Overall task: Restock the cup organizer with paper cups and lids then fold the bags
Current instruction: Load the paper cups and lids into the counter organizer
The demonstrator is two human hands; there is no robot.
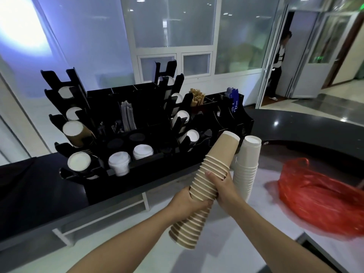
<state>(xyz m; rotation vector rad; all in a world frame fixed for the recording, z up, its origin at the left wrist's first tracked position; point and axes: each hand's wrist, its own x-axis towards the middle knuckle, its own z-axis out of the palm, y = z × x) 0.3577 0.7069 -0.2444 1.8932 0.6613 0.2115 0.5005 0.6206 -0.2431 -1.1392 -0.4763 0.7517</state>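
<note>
Bag [323,198] (red) beside white cups [247,166]

Tan, white, black and red on my desk

The stack of cups [204,186] I hold is tan with pale rim bands; the stack [247,164] just right of it is plain white. The organizer [137,123] at far left is black, its lids [142,151] white. The bag [323,201] at right is translucent red; the desk [295,133] is glossy dark grey.
</note>
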